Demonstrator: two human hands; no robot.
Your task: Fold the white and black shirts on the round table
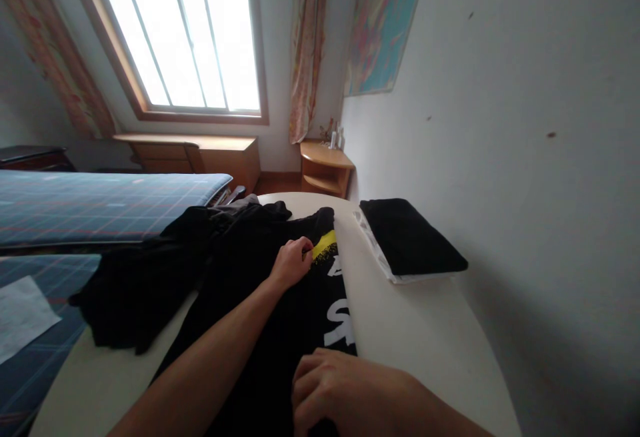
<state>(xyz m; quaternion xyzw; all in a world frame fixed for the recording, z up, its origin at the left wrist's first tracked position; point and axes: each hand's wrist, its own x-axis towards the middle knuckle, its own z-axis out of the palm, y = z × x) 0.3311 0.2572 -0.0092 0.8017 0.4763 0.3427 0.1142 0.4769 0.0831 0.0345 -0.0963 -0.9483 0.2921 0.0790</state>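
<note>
A black garment (270, 330) with white lettering and a yellow patch along its right side lies on the pale round table (400, 330). My left hand (293, 262) is closed beside the yellow patch, its fingertips pinching the black cloth. Nearer to me, my right hand (333, 390) rests on the lower part of the same garment, below the white letters. Its fingers are curled downward and their tips are hidden, so what they grip cannot be made out.
A folded black cloth (413, 237) lies on white fabric at the table's right, near the wall. Crumpled dark clothes (145, 284) are heaped at the left. Beyond are a plaid mattress (100, 204), a wooden desk (220, 147) and a corner shelf (327, 155).
</note>
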